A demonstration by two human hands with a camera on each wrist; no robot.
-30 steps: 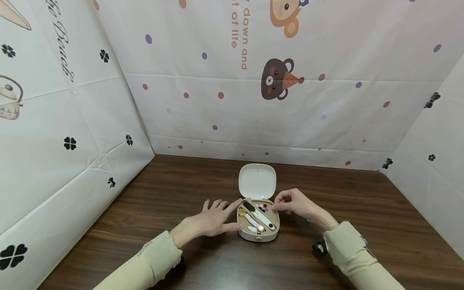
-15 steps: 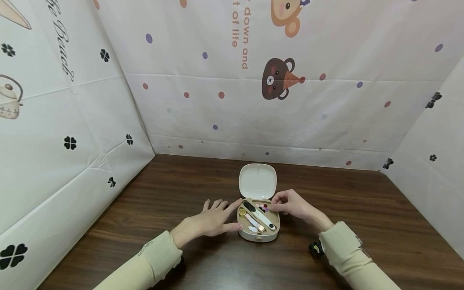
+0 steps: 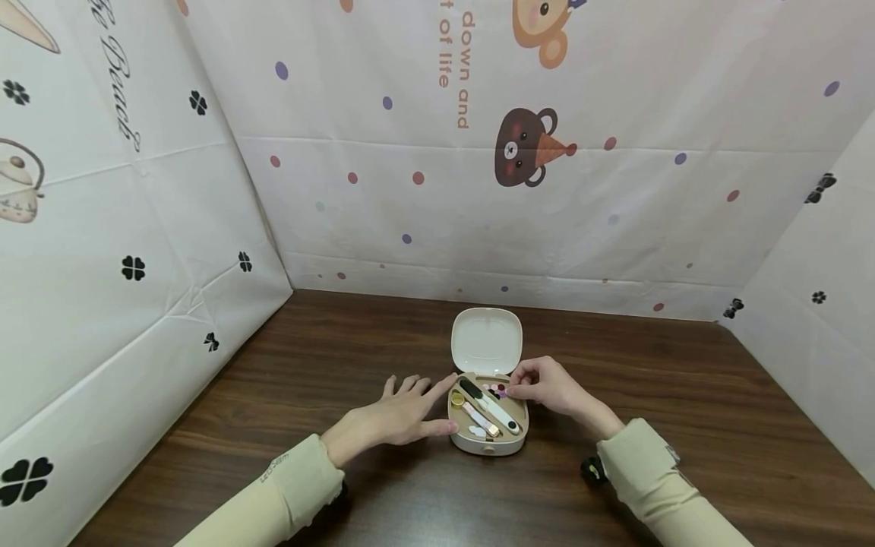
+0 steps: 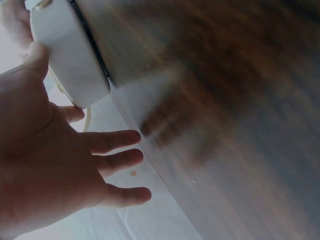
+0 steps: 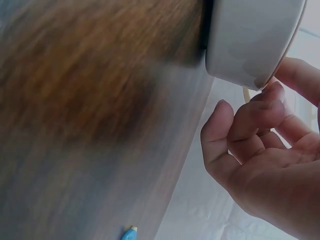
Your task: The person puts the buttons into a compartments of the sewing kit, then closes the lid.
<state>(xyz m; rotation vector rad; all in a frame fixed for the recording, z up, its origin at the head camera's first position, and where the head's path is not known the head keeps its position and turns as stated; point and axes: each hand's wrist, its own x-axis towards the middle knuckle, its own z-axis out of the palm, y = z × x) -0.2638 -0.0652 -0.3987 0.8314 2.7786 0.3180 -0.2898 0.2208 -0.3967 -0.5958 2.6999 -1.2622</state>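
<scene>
A white sewing-kit-like box stands on the table, its lid raised at the back. In its beige tray lie a long black-and-white tool, a slim pink-and-gold piece, a round yellow piece and several small coloured discs like buttons. My left hand touches the box's left side with spread fingers, thumb at the front corner and index finger at the back. The right hand reaches over the right rim, thumb and index finger at the discs; I cannot tell whether they pinch one.
The dark wooden table runs back to a printed white cloth, which also hangs at both sides. In the right wrist view a small blue thing with a tan tip lies on the table.
My right hand has moved slightly left, its fingertips from the box's right rim to over the discs. The left hand and the box stay in place.
</scene>
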